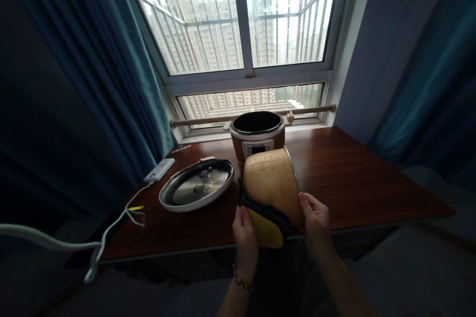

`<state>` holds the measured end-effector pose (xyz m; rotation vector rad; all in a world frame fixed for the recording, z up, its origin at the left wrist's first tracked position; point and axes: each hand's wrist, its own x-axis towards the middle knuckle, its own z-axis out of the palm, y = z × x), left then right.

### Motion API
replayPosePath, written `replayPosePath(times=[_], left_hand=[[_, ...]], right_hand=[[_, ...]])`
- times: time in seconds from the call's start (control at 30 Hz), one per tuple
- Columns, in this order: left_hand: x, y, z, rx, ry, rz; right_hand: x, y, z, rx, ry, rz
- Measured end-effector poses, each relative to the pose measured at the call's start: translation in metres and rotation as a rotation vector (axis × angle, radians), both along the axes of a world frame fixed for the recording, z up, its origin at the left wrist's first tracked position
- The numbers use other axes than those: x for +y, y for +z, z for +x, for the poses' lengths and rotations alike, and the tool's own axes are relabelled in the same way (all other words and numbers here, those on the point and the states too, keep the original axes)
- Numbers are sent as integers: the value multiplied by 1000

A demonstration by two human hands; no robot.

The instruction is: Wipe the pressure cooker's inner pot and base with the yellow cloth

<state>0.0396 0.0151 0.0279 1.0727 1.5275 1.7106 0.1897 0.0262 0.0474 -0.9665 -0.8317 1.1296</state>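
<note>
A gold inner pot (269,176) with printed level marks is tilted on its side over the table's front part, its rim towards the right. My right hand (316,218) is closed on that rim. In my left hand (245,233) is a yellow and dark cloth (266,228), pressed against the pot's lower left side. Behind the pot stands the electric pressure cooker base (256,138), its dark cavity uncovered and its front panel partly hidden by the pot. To the left lies the cooker lid (197,185), its metal inner side facing up.
The wooden table (357,173) reaches to the window sill. A white power strip (159,170) sits at its left edge, with a white cable (115,225) running down past the front edge. Blue curtains (96,59) hang at both sides of the window.
</note>
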Motion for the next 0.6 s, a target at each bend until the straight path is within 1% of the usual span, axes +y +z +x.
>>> replayPosePath(times=[0.1, 0.2, 0.27, 0.37, 0.43, 0.5, 0.6], left_hand=[[-1, 10, -2, 184, 16, 83], [5, 21, 1, 515, 21, 225], [9, 27, 8, 752, 20, 281], [13, 31, 24, 1031, 14, 327], [12, 30, 35, 1149, -18, 365], [11, 28, 41, 1212, -46, 390], [11, 26, 38, 1229, -53, 387]], right_hand=[[6, 22, -2, 92, 79, -51], [18, 41, -5, 153, 145, -64], [26, 49, -7, 180, 172, -61], [34, 54, -8, 215, 211, -65], [37, 53, -7, 223, 222, -53], [38, 52, -6, 227, 235, -35], [37, 52, -5, 238, 277, -29]])
